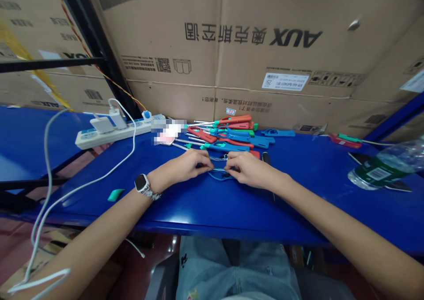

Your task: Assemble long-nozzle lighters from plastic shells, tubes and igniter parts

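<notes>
My left hand is closed in a pinch at the left end of a small blue lighter casing on the table. From the other side, my right hand pinches its right end, thumb and fingertips together. Thin pale wire-like parts show between the fingertips, but the fingers hide the ends. Just beyond my hands lies a pile of long-nosed lighters in blue, red and orange, with metal tubes pointing left. Next to my right hand is a screwdriver with a dark handle; my hand partly covers it.
A white power strip with chargers and trailing cables stands at left. A green plastic piece lies near my left forearm. A bottle lies over a dark flat object at right. Large cardboard boxes wall the back of the blue table.
</notes>
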Demonstrator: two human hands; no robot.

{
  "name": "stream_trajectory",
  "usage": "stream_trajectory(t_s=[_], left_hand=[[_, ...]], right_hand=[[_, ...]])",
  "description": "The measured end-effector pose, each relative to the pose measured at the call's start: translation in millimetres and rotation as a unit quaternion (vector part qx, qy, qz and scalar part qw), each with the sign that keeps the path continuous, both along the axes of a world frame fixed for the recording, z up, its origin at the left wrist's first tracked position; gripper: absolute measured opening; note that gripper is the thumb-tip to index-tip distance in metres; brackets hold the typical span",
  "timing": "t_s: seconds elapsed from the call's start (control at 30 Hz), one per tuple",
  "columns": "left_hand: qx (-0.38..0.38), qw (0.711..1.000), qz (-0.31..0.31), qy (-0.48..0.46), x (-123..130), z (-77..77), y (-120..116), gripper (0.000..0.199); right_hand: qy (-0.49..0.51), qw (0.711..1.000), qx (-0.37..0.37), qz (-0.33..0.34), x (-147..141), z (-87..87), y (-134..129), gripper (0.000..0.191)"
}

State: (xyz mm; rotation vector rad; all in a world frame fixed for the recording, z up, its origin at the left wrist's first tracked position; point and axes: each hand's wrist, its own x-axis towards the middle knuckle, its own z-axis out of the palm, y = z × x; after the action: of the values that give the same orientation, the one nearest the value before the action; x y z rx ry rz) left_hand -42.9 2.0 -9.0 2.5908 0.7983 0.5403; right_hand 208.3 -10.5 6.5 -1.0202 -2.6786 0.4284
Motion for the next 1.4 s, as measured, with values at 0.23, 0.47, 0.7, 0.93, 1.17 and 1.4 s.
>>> stream_trajectory(t_s=[0.23,0.47,0.7,0.93,1.17,1.4], left_hand=[[0.101,0.994,0.003,0.034,0,-7.7,-8,0.028],[0.179,0.981,0.012,0.071,6,-6.4,-20,0.027],[0.114,0.993,0.010,0.043,21,-9.7,-11,0.016],[0.128,0.990,0.032,0.044,27,-9.4,-14,0.016],[0.217,0.969,0.048,0.110,35,-8.7,-21,0.024],[0.207,0.968,0.071,0.123,39,-5.7,-27,0.022]], right_hand=[[-0.002,1.000,0.001,-0.014,-3,1.2,-1,0.018],[-0.026,1.000,0.010,0.001,-1,1.2,-2,0.020],[-0.023,1.000,-0.005,0.000,-2,7.0,-4,0.020],[-0.037,0.999,0.014,-0.010,-4,4.0,-2,0.018],[-0.044,0.999,0.022,-0.010,-4,5.1,-4,0.021],[-0.024,0.999,0.020,-0.004,-4,1.2,0,0.013]])
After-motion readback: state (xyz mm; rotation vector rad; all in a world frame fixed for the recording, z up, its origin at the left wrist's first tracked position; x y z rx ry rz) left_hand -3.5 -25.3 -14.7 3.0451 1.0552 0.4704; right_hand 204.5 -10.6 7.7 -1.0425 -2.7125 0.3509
